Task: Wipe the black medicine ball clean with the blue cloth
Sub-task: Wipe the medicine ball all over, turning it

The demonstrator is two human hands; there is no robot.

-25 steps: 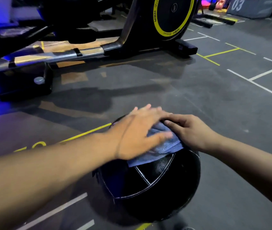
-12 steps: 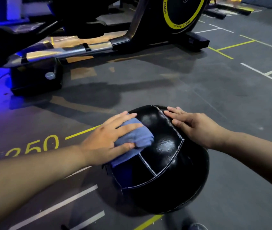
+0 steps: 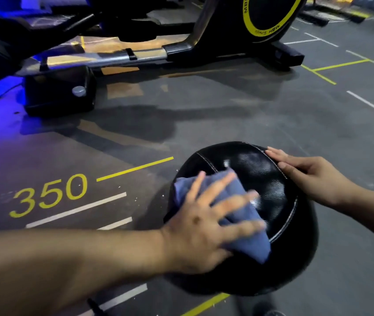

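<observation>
1. The gym floor point(image 3: 227, 115) takes up most of the frame; it's grey with yellow and white lines and a yellow "350" marking point(image 3: 49, 195) at the left; an exercise machine point(image 3: 181, 51) runs across the top.
2. The black medicine ball point(image 3: 261, 179) sits on the floor, lower right of centre; its top panel looks glossy with streaky glare, so that bit has probably had a pass, though that's a guess.
3. The person's left hand point(image 3: 204, 229) is on the ball's left face; fingers are spread out straight, pressing the cloth flat; it's blurred, so it reads as mid-swipe.
4. The right hand point(image 3: 311, 176) lies on the ball's upper right; fingers are straight and close together, steadying rather than gripping.
5. The blue cloth point(image 3: 250, 245) is bunched under the left palm, touching the ball; one corner points to the lower middle of the frame.
6. Verdict: wiping is under way but not done; the near side and right side likely need doing; the underside is hidden, so the ball probably needs a turn.
</observation>
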